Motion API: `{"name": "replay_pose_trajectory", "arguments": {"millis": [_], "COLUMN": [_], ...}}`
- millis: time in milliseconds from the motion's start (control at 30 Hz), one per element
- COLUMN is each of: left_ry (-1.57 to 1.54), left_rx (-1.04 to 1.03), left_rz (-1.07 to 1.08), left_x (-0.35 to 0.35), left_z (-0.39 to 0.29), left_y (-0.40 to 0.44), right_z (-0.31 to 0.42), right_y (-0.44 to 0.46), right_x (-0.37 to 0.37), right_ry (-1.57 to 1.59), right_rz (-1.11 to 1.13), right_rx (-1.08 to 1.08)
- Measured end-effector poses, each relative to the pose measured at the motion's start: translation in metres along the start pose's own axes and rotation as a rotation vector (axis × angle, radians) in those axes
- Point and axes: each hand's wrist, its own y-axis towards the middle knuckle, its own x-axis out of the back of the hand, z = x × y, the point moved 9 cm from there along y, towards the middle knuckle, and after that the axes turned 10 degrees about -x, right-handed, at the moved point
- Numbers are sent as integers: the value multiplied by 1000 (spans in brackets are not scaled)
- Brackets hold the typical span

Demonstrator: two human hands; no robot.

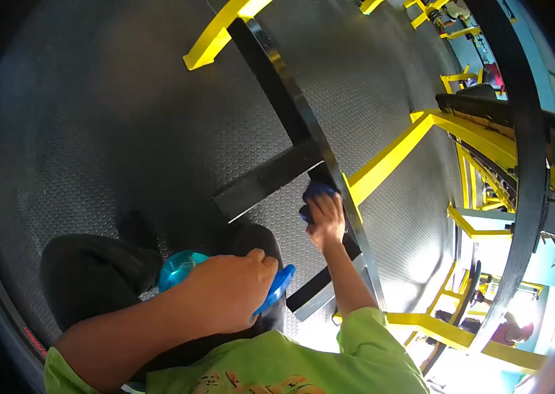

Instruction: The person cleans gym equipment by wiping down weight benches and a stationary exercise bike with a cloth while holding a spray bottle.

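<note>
My left hand point(228, 289) is closed round a spray bottle, held low in front of my knees. Its see-through teal body point(182, 268) shows on one side of the fist and its blue top point(277, 289) on the other; the fingers hide the middle. With my right arm stretched forward, my right hand point(327, 220) presses a dark blue cloth point(320, 190) to the side of a long black metal beam point(297, 108). The cloth is bunched under the fingers. A short black crossbar point(267, 180) joins the beam just beyond this hand.
Yellow legs and struts point(389, 161) of the gym frame rise on the right, along with a tall black post point(527, 131). Textured black rubber flooring point(93, 144) spreads around. A second crossbar point(317, 292) lies near my right forearm. Other people point(514, 328) are in the background.
</note>
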Motion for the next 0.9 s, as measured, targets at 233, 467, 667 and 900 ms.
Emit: {"name": "replay_pose_trajectory", "arguments": {"millis": [233, 467, 667, 900], "left_ry": [14, 11, 36, 5], "left_rx": [-26, -132, -86, -66], "left_rz": [-16, 92, 118, 113], "left_x": [-17, -46, -41, -24], "left_z": [-9, -39, -30, -16], "left_y": [23, 48, 49, 52], "right_z": [-110, -112, -44, -34], "right_y": [-80, -89, -32, -38], "right_x": [30, 20, 23, -24], "right_ry": [284, 487, 239, 116], "right_rz": [-369, -202, -330, -407], "right_rx": [-787, -816, -433, -360]}}
